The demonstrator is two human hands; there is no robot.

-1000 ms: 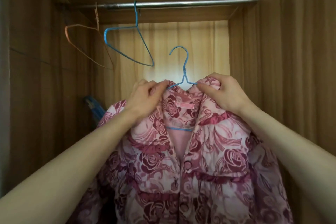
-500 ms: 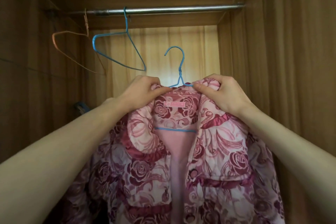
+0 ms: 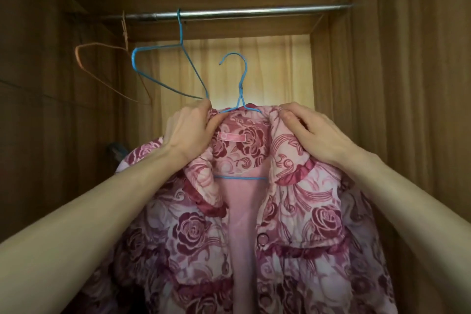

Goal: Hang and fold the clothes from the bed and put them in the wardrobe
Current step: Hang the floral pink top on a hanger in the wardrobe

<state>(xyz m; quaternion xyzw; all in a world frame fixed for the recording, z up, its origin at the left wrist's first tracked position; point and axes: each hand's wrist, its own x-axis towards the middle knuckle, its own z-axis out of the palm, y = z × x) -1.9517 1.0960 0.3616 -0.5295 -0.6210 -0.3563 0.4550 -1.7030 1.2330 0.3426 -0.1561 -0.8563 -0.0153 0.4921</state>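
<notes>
A pink quilted jacket with dark red roses [image 3: 300, 216] hangs on a blue wire hanger [image 3: 240, 79] that I hold up inside the wardrobe. My left hand [image 3: 187, 130] grips the collar and the hanger's left shoulder. On the right side of the collar my right hand [image 3: 305, 132] grips the fabric over the hanger. The hanger's hook is free, well below the metal rail [image 3: 254, 11]. Its bottom bar shows inside the open neck.
Two bare hangers hang on the rail: a blue one [image 3: 163, 64] and an orange one [image 3: 102, 66] at the left. Wooden side walls [image 3: 382, 109] close in on both sides. A pale curtain [image 3: 267, 71] shows at the back. Something blue [image 3: 116, 150] lies low left.
The jacket and both hands have shifted a little right and up toward the rail. My grip on the collar is the same.
</notes>
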